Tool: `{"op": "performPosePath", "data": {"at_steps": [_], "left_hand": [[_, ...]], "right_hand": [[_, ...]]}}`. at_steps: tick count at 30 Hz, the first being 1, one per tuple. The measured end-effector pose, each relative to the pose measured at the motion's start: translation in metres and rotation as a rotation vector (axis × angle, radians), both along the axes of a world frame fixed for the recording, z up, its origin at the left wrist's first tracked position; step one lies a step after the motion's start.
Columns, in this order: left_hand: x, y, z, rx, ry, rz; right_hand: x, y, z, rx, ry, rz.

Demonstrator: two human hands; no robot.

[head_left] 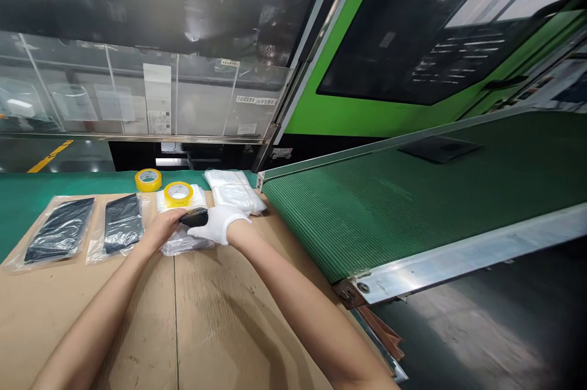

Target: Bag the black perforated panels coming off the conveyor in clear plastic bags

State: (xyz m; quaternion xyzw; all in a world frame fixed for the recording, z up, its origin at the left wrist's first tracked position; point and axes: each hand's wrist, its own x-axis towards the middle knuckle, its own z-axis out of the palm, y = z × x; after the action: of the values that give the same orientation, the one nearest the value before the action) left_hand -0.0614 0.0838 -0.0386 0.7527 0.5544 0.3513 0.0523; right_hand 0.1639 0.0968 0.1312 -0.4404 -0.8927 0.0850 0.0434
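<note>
A small black part [195, 217], too foreshortened to name its kind, is gripped between both hands above the cardboard. My bare left hand [167, 226] is closed on its left end. On the other end, my right hand [218, 224], in a white glove, is closed too. Below them lies a stack of clear plastic bags [190, 246], and a roll of yellow tape [178, 194] rests on its far part. To the left, two bagged black flat pieces, one farther left [59, 230] and one closer [123, 223], lie side by side.
A second tape roll [148, 180] and a pile of clear bags [235, 190] stand at the back of the cardboard-covered table [137, 323]. On the right, a green conveyor belt [330, 213] with a metal side rail carries a black flat piece [440, 148]. Machine panels rise behind.
</note>
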Motion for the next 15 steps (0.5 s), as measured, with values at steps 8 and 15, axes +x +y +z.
{"op": "performPosePath", "data": {"at_steps": [8, 15], "left_hand": [[-0.006, 0.002, -0.004, -0.002, -0.228, 0.221], [0.001, -0.002, 0.011, 0.001, -0.266, 0.266]], "right_hand": [[0.021, -0.008, -0.109, 0.32, 0.307, 0.533], [-0.023, 0.007, -0.142, -0.046, 0.12, 0.365]]}}
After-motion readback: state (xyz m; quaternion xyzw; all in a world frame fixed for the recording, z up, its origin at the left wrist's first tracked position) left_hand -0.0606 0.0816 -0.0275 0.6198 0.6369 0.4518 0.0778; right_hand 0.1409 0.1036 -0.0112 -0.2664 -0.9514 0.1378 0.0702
